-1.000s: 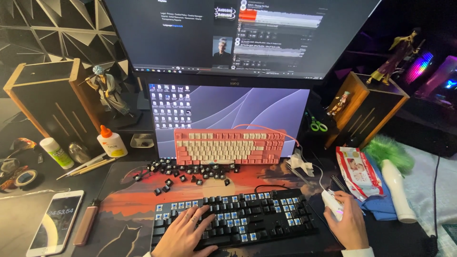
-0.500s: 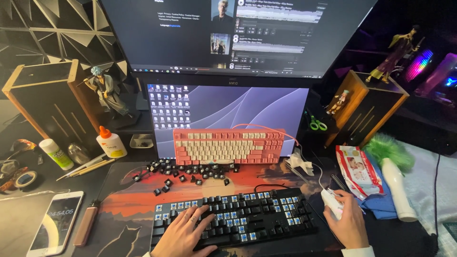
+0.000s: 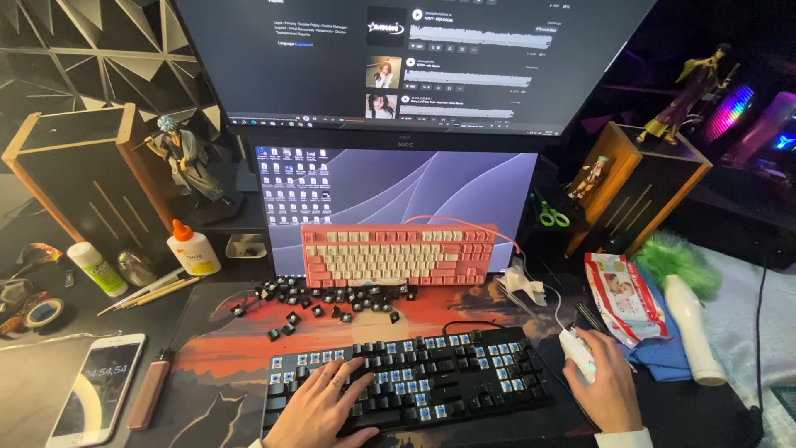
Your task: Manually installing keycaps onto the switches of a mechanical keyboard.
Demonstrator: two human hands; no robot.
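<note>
The black mechanical keyboard (image 3: 406, 377), many of its keycaps off so blue switch stems show, lies at the near edge of the orange-and-black desk mat (image 3: 224, 348), its front edge close to the frame's bottom. A strip of bare mat separates it from the scatter of loose black keycaps (image 3: 319, 299); behind those a pink-and-cream compact keyboard (image 3: 396, 253) leans against the lower monitor (image 3: 398, 191). To the left there is open mat before the brown slim case (image 3: 151, 388) and white smartphone (image 3: 95, 400).

The left hand (image 3: 327, 406) lies flat on the black keyboard's left half, fingers spread, gripping nothing. The right hand (image 3: 609, 386) cups the white computer mouse (image 3: 578, 355) just right of the keyboard, fingers curled loosely over it. A red-and-white wipes packet (image 3: 622, 294) crowds that side.

Both wrists are cut off below; the mouse's rear is hidden under the palm.
</note>
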